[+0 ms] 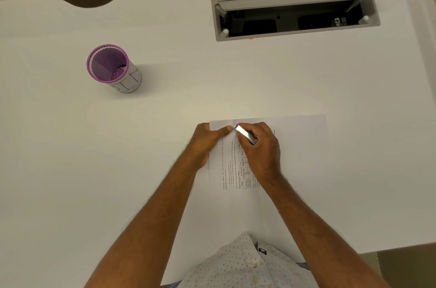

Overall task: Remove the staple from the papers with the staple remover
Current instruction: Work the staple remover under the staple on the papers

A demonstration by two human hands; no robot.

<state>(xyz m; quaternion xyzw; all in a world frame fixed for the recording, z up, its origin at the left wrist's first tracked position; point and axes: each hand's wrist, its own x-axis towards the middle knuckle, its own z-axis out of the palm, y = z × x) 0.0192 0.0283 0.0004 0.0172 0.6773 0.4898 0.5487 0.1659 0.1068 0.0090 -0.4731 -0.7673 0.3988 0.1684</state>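
Observation:
Printed white papers [299, 146] lie on the white desk in front of me, text running sideways. My left hand [207, 141] presses down on their far left corner, its thumb stretched across the sheet. My right hand [262, 146] grips a shiny metal staple remover [245, 134], whose tip points at the papers' top edge right beside my left thumb. The staple itself is too small to make out.
A purple mesh pen cup [111, 65] stands at the left of the desk [70, 169]. An open grey cable hatch [295, 14] is set into the desk at the back right. My dotted shirt shows at the bottom edge.

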